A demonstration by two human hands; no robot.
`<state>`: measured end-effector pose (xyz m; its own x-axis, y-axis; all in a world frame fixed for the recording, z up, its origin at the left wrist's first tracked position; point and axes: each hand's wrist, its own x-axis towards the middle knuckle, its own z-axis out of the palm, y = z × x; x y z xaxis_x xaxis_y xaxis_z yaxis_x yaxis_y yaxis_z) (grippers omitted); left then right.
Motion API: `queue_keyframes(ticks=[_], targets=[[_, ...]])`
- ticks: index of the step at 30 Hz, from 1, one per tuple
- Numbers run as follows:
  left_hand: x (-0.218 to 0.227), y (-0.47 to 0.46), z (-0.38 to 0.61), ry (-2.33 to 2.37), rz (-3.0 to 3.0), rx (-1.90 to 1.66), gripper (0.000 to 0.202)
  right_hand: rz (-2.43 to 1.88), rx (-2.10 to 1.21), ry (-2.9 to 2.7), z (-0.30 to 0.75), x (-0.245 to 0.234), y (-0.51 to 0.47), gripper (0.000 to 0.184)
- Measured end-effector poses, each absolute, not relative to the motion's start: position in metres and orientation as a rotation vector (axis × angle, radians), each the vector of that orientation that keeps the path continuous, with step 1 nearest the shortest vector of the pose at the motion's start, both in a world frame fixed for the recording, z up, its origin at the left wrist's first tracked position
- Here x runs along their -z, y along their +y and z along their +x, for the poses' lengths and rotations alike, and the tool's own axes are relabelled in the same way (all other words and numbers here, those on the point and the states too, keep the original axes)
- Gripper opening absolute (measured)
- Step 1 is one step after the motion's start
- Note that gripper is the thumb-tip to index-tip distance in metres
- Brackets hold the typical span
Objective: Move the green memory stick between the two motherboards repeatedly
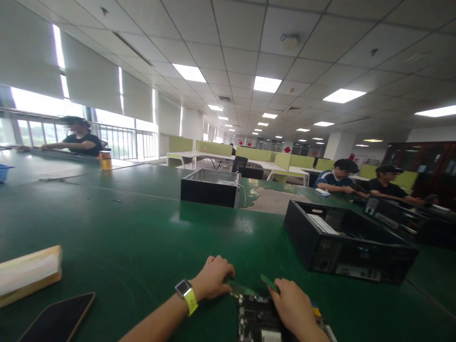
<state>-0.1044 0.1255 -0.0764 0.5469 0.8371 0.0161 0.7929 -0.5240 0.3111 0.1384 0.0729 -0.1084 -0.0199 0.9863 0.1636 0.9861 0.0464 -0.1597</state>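
Note:
At the bottom edge of the head view a dark circuit board (258, 318) lies on the green table (142, 228). My left hand (213, 278), with a watch on a yellow strap at the wrist, is curled with its fingers pressed on a thin green card (242, 288) at the board's far edge. My right hand (294, 306) rests on the board and pinches a second small green card (269, 281) that sticks up from its fingertips.
An open black computer case (351, 242) lies to the right, another open case (211, 187) farther back. A phone (57, 318) and a wooden-edged box (28, 273) lie at the left. People sit at the far left and far right of the table.

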Motion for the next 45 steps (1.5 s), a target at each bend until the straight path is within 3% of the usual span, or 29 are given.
queue_keyframes(ticks=[5,11,16,23,31,34,45], targets=[[0.067,0.139,-0.116,1.406,2.251,-0.079,0.017,-2.037,-0.099,-2.014,0.129,0.107,0.065,0.035],[0.039,0.130,-0.111,1.344,2.222,-0.663,0.024,-1.782,-0.134,-1.836,0.132,0.106,0.063,0.033],[0.031,0.096,-0.084,1.123,2.383,-0.358,0.016,-1.430,-0.320,-1.738,0.145,0.105,0.064,0.042],[0.044,0.083,-0.075,1.159,2.524,-0.136,0.010,-1.458,-0.380,-2.177,0.153,0.097,0.059,0.036],[0.051,0.083,-0.064,1.284,2.515,-0.335,0.013,-1.572,-0.405,-2.112,0.161,0.100,0.056,0.026],[0.052,0.083,-0.063,1.219,2.510,-0.301,0.013,-1.521,-0.455,-2.105,0.168,0.097,0.052,0.017],[0.052,0.085,-0.065,1.132,2.503,-0.309,0.022,-1.488,-0.354,-2.090,0.172,0.104,0.047,0.011]])
